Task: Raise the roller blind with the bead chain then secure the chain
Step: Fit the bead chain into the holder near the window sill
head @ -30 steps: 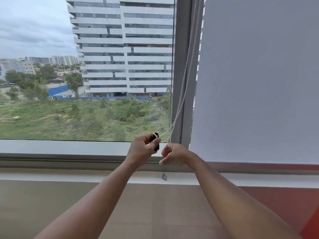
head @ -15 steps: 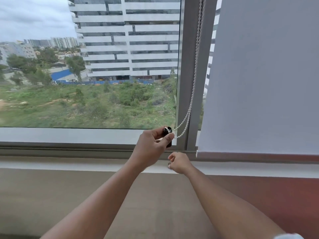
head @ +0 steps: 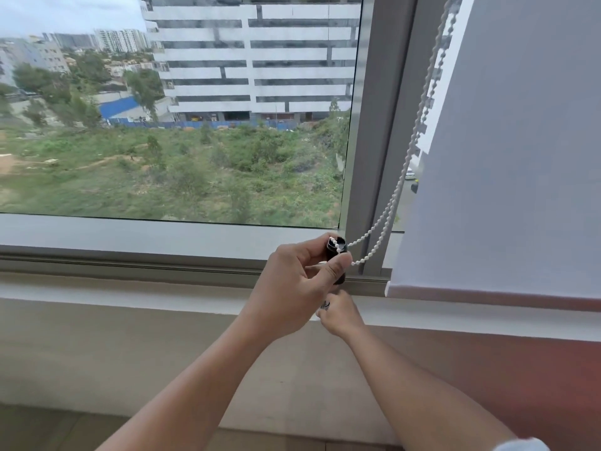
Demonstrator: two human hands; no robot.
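Left hand [head: 292, 288] grips the black chain weight [head: 336, 258] at the window frame's [head: 374, 141] base, bead chain [head: 413, 148] looping over it. Right hand [head: 341, 315] below pinches a small metal hook [head: 325, 304] on the sill [head: 130, 299]. Blind [head: 520, 157] hangs down at right.

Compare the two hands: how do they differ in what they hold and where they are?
The left hand is higher, in front of the window frame, and grips the black chain weight with the bead chain looped over it. The right hand is lower, at the white sill, pinching a small metal fitting. Both have curled fingers and are close together.
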